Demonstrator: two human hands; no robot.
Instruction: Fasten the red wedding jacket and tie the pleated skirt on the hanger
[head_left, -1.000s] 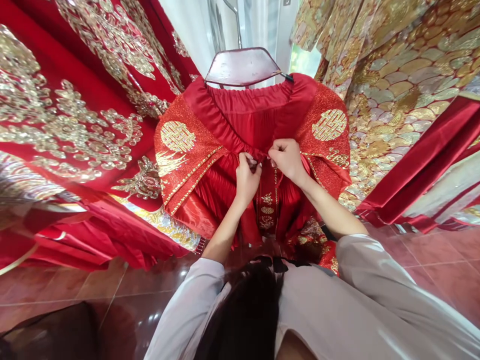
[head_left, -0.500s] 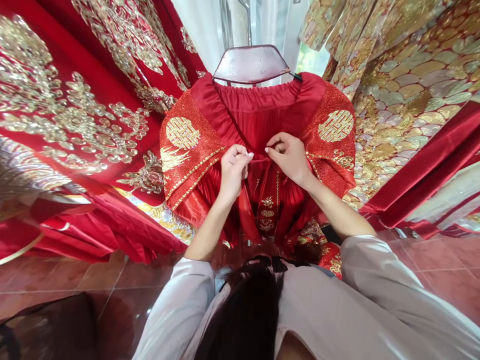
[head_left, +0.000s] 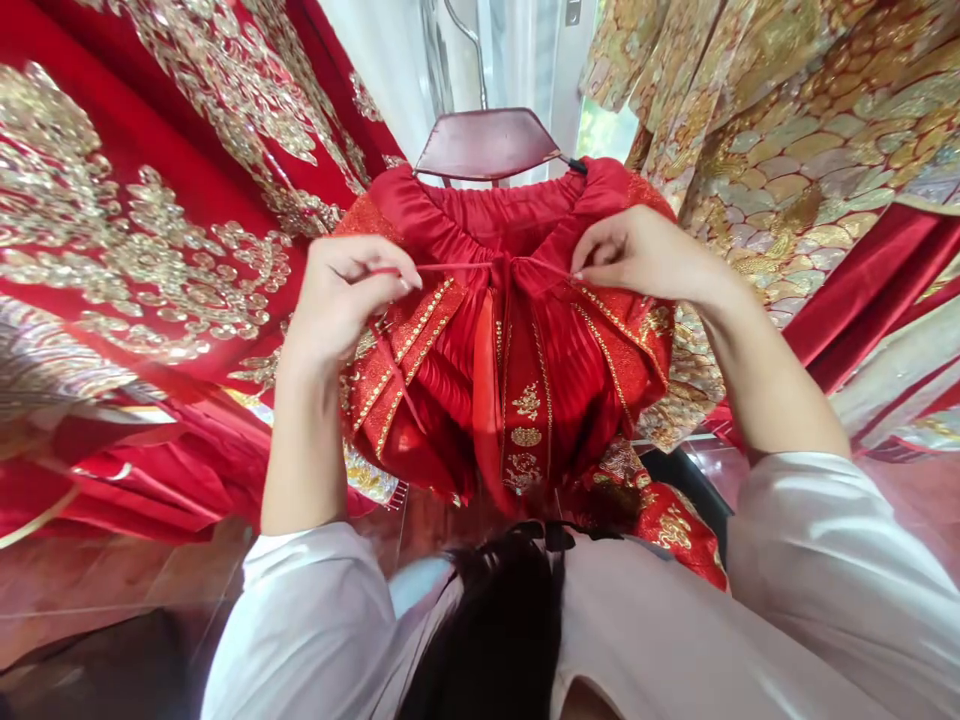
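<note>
A red garment [head_left: 442, 390] with gold embroidery and beaded trim hangs on a dark hanger [head_left: 487, 142] in front of me. A thin red tie string [head_left: 457, 266] runs from its neckline. My left hand [head_left: 341, 285] pinches one end of this string, whose loose tail dangles below the fingers. On the other side, my right hand [head_left: 637, 255] is closed on the opposite string [head_left: 544, 266] at the collar. Both strings are stretched taut, meeting at the middle of the neck opening. Whether a knot sits there I cannot tell.
Red cloth with silver-gold beading [head_left: 210, 250] hangs at the left. A gold scale-patterned garment [head_left: 795, 150] hangs close on the right. Below lies a reddish tiled floor [head_left: 225, 560], with a dark object [head_left: 97, 665] at the lower left.
My hands have moved apart from the middle of the neckline, left hand to the left and right hand to the right. The strings are now drawn taut and the garment's shoulders are pulled inward.
</note>
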